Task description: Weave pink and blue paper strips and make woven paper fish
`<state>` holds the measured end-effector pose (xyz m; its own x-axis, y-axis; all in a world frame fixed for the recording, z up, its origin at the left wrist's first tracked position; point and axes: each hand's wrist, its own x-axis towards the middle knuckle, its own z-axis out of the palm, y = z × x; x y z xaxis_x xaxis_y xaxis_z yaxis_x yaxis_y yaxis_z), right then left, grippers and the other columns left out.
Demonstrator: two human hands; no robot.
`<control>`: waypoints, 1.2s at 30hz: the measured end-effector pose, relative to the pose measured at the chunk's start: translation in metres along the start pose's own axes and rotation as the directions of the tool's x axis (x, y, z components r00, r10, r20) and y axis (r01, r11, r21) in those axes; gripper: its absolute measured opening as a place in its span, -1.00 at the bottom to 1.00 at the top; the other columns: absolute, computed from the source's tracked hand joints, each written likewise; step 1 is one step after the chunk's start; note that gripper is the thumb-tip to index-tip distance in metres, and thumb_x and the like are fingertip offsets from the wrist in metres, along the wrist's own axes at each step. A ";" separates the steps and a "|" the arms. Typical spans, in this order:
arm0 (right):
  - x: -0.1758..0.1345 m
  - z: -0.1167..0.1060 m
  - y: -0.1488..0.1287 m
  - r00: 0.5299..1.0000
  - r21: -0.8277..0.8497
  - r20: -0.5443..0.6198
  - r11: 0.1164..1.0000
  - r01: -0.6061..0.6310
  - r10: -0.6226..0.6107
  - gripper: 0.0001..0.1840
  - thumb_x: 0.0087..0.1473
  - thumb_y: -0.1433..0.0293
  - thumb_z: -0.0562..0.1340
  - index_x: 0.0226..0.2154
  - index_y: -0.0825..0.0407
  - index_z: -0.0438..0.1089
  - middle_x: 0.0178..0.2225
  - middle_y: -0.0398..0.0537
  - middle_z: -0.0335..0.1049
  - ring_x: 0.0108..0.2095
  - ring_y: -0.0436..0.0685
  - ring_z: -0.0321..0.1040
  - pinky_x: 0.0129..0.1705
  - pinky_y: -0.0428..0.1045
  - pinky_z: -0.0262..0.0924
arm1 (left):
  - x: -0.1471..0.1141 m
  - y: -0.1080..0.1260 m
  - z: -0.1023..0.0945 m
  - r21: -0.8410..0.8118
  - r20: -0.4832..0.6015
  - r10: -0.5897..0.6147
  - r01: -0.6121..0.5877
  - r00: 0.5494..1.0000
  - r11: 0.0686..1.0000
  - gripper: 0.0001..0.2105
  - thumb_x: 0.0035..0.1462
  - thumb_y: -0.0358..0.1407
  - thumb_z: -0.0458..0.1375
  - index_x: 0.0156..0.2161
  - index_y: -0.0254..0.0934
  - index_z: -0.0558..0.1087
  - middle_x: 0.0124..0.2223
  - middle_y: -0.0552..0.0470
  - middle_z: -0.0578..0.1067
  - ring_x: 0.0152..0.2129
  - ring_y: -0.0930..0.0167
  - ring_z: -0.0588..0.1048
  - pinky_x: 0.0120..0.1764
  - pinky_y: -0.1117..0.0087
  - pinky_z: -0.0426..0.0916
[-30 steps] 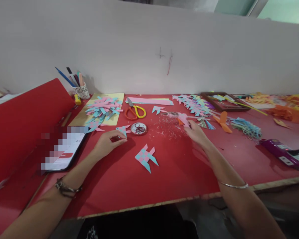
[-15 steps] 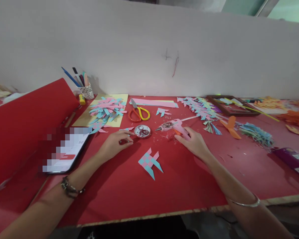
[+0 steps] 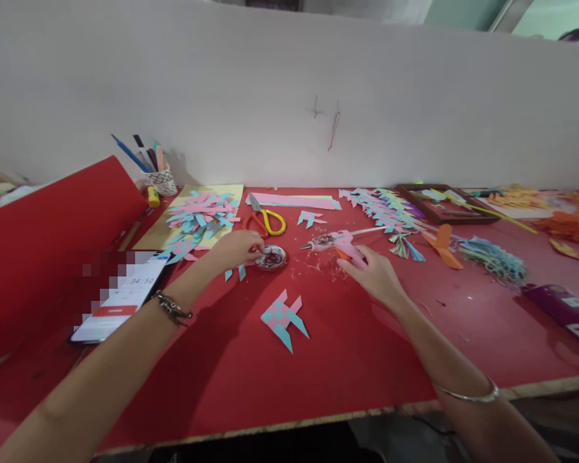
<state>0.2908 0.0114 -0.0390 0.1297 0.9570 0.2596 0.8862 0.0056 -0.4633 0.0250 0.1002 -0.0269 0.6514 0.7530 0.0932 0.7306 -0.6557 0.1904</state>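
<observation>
My left hand [image 3: 234, 249] reaches over the left rim of a small round dish [image 3: 284, 263], its fingertips pinched together. Dark red thread loops [image 3: 272, 256] lie inside the dish; whatever the fingertips hold is too small to make out. The pink hot glue gun [image 3: 345, 242] lies with its nozzle towards the dish, and my right hand [image 3: 377, 278] is wrapped round its handle. Closer to me rests a woven pink and blue paper fish [image 3: 280, 316], flat on the red table [image 3: 347, 360]. Another paper fish [image 3: 235, 272] is partly hidden beneath my left hand.
Behind the dish lie scissors [image 3: 265, 218]. Folded paper pieces [image 3: 202, 218] are heaped on a yellow sheet at left, near a phone [image 3: 120, 308] and a pen cup [image 3: 161, 180]. Paper fish [image 3: 381, 206], a tray [image 3: 451, 204] and a purple device [image 3: 564, 312] occupy the right side.
My left hand has risen from beside the dish and moved right, over its rim. My right hand stays on the glue gun. The view has shifted slightly.
</observation>
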 end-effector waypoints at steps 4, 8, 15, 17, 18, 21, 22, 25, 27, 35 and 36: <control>0.000 -0.001 -0.001 1.000 -0.010 -0.018 1.000 -0.005 0.005 -0.69 -0.11 0.13 0.09 -0.41 0.01 0.29 -0.49 -0.09 0.36 -0.45 0.10 0.28 -0.50 -0.10 0.01 | -0.017 0.002 -0.003 -0.179 -0.136 -0.041 0.016 0.990 0.984 -0.85 -0.04 -0.25 0.08 -0.47 -0.26 0.44 -0.41 0.03 0.49 -0.49 0.44 0.40 -0.39 0.45 0.23; -0.002 -0.002 -0.004 0.998 -0.013 0.019 0.998 0.057 -0.056 -0.67 -0.11 0.13 0.09 -0.40 0.03 0.31 -0.49 -0.08 0.37 -0.46 0.09 0.28 -0.48 -0.09 0.04 | -0.051 0.008 0.009 -0.440 -0.227 -0.175 0.059 0.958 0.896 -0.74 -0.05 -0.10 0.06 -0.46 -0.26 0.43 -0.42 0.04 0.50 -0.53 0.47 0.38 -0.44 0.47 0.27; -0.014 0.009 -0.014 0.980 -0.012 0.108 0.986 0.167 -0.165 -0.55 -0.14 0.17 0.14 -0.20 0.08 0.32 -0.25 0.08 0.41 -0.27 0.20 0.35 -0.31 -0.01 0.17 | -0.090 0.001 0.027 -0.544 -0.240 -0.276 0.107 0.931 0.832 -0.71 -0.07 -0.05 0.06 -0.51 -0.25 0.42 -0.45 0.04 0.50 -0.51 0.45 0.41 -0.43 0.46 0.30; -0.018 0.013 -0.017 0.969 -0.018 0.147 0.979 0.201 -0.196 -0.55 -0.14 0.16 0.15 -0.19 0.07 0.32 -0.24 0.08 0.42 -0.27 0.21 0.36 -0.30 0.01 0.19 | -0.090 -0.001 0.025 -0.548 -0.243 -0.286 0.111 0.927 0.829 -0.70 -0.08 -0.04 0.06 -0.52 -0.25 0.41 -0.46 0.03 0.49 -0.51 0.44 0.41 -0.43 0.45 0.30; -0.020 0.014 -0.018 0.963 -0.016 0.166 0.976 0.219 -0.213 -0.53 -0.14 0.16 0.15 -0.18 0.07 0.32 -0.23 0.09 0.42 -0.26 0.22 0.36 -0.29 0.02 0.20 | -0.089 -0.001 0.024 -0.548 -0.239 -0.285 0.113 0.928 0.829 -0.70 -0.08 -0.03 0.06 -0.52 -0.25 0.41 -0.47 0.03 0.49 -0.51 0.44 0.41 -0.43 0.45 0.30; -0.024 0.016 -0.021 0.941 0.003 0.210 0.963 0.271 -0.265 -0.50 -0.16 0.16 0.16 -0.15 0.07 0.31 -0.19 0.10 0.41 -0.21 0.23 0.36 -0.25 0.04 0.21 | -0.087 0.003 0.024 -0.560 -0.221 -0.278 0.112 0.935 0.821 -0.70 -0.08 -0.03 0.06 -0.50 -0.25 0.41 -0.44 0.03 0.50 -0.49 0.44 0.42 -0.38 0.44 0.31; -0.025 0.017 -0.021 0.934 0.008 0.224 0.958 0.285 -0.280 -0.50 -0.16 0.17 0.16 -0.14 0.06 0.30 -0.19 0.10 0.41 -0.21 0.23 0.36 -0.25 0.04 0.22 | -0.087 0.004 0.024 -0.565 -0.213 -0.274 0.110 0.938 0.818 -0.70 -0.08 -0.04 0.06 -0.50 -0.24 0.41 -0.44 0.03 0.50 -0.48 0.44 0.42 -0.36 0.44 0.32; -0.025 0.018 -0.020 0.916 0.006 0.269 0.952 0.306 -0.297 -0.50 -0.18 0.19 0.17 -0.14 0.06 0.29 -0.19 0.09 0.41 -0.24 0.20 0.37 -0.27 0.01 0.23 | -0.087 0.008 0.028 -0.564 -0.188 -0.243 0.098 0.952 0.820 -0.74 -0.06 -0.07 0.07 -0.50 -0.23 0.41 -0.42 0.05 0.50 -0.46 0.43 0.43 -0.32 0.43 0.32; -0.026 0.019 -0.020 0.912 -0.006 0.285 0.951 0.309 -0.295 -0.51 -0.19 0.21 0.17 -0.15 0.07 0.29 -0.20 0.09 0.41 -0.27 0.18 0.38 -0.28 0.00 0.23 | -0.087 0.010 0.030 -0.558 -0.185 -0.211 0.074 0.960 0.826 -0.77 -0.06 -0.11 0.08 -0.50 -0.23 0.41 -0.42 0.05 0.50 -0.45 0.43 0.44 -0.30 0.43 0.32; -0.027 0.018 -0.024 0.907 -0.042 0.294 0.944 0.328 -0.302 -0.59 -0.15 0.27 0.13 -0.18 0.04 0.27 -0.22 0.07 0.41 -0.25 0.18 0.37 -0.31 -0.02 0.22 | -0.087 0.012 0.032 -0.555 -0.162 -0.175 0.058 0.971 0.830 -0.80 -0.04 -0.15 0.07 -0.49 -0.24 0.42 -0.41 0.06 0.50 -0.43 0.43 0.43 -0.30 0.42 0.32; -0.027 0.018 -0.024 0.905 -0.044 0.298 0.943 0.331 -0.304 -0.60 -0.15 0.27 0.13 -0.18 0.05 0.27 -0.22 0.08 0.41 -0.26 0.18 0.37 -0.32 -0.03 0.22 | -0.087 0.013 0.032 -0.553 -0.155 -0.179 0.065 0.972 0.831 -0.80 -0.04 -0.16 0.07 -0.49 -0.24 0.42 -0.41 0.06 0.50 -0.43 0.43 0.43 -0.31 0.42 0.32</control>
<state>0.2582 -0.0092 -0.0502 -0.2841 0.9508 0.1234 0.8977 0.3090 -0.3139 -0.0159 0.0247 -0.0635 0.4709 0.8574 0.2078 0.5359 -0.4651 0.7046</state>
